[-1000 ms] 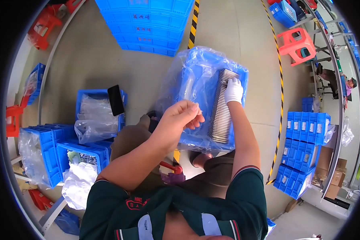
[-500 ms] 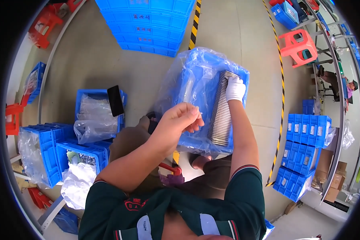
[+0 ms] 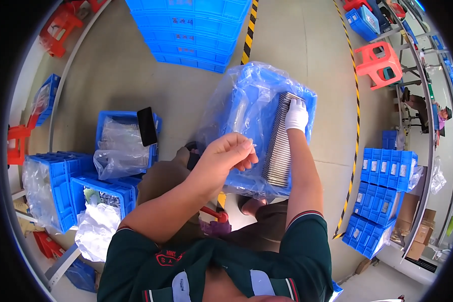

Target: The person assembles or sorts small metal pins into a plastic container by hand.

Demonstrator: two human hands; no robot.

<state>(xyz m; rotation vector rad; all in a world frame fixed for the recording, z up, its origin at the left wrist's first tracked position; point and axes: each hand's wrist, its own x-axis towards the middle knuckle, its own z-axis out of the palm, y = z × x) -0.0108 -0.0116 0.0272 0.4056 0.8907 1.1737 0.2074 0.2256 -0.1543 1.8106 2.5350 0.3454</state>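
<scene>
My right hand (image 3: 296, 115), in a white glove, is at the far end of a long row of thin silvery metal parts (image 3: 277, 159). Its fingers bend down onto the last pieces, and the fingertips are partly hidden. The row stands packed along the right side of a blue plastic crate (image 3: 311, 100) lined with clear plastic film (image 3: 217, 108). Bare and raised over the crate's near left part, my left hand (image 3: 232, 152) has thumb and forefinger pinched. A tiny clear bit shows at the tips, too small to name.
A blue crate of bagged metal parts (image 3: 120, 136) stands at left, with a black phone (image 3: 146, 126) on its edge. Stacked blue crates rise at the far side (image 3: 191, 35) and at right (image 3: 377, 199). A red stool (image 3: 379, 64) stands far right, beyond striped floor tape (image 3: 358, 126).
The view has shifted slightly. My right hand has moved a little nearer along the far end of the row. My left hand keeps its pinch almost in place.
</scene>
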